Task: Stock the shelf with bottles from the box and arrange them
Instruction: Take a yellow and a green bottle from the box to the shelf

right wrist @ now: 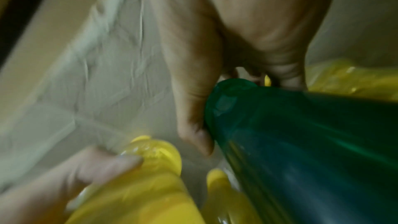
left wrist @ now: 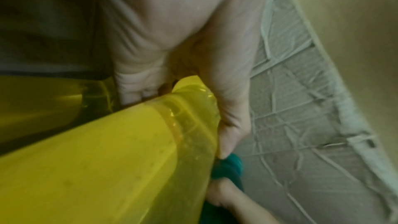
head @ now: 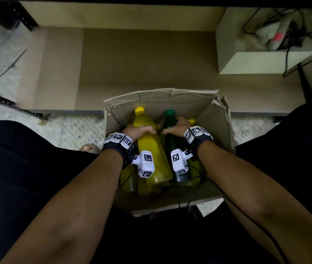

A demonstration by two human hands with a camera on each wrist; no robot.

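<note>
left grip [head: 139, 131] clasps smooth yellow bottle [head: 152, 157]; right grip [head: 176, 126] clasps tapered green bottle [head: 170, 121].

glossy plastic bottles [head: 152, 149] — matt, torn cardboard box [head: 216, 119]

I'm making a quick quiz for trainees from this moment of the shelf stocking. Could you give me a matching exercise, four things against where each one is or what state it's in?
Column 1
1. yellow bottle
2. green bottle
3. cardboard box
4. power strip

Column 2
a. on the pale block at the far right
b. gripped by the left hand
c. open on the floor, with bottles inside
d. gripped by the right hand

Pairs: 1-b, 2-d, 3-c, 4-a
</note>
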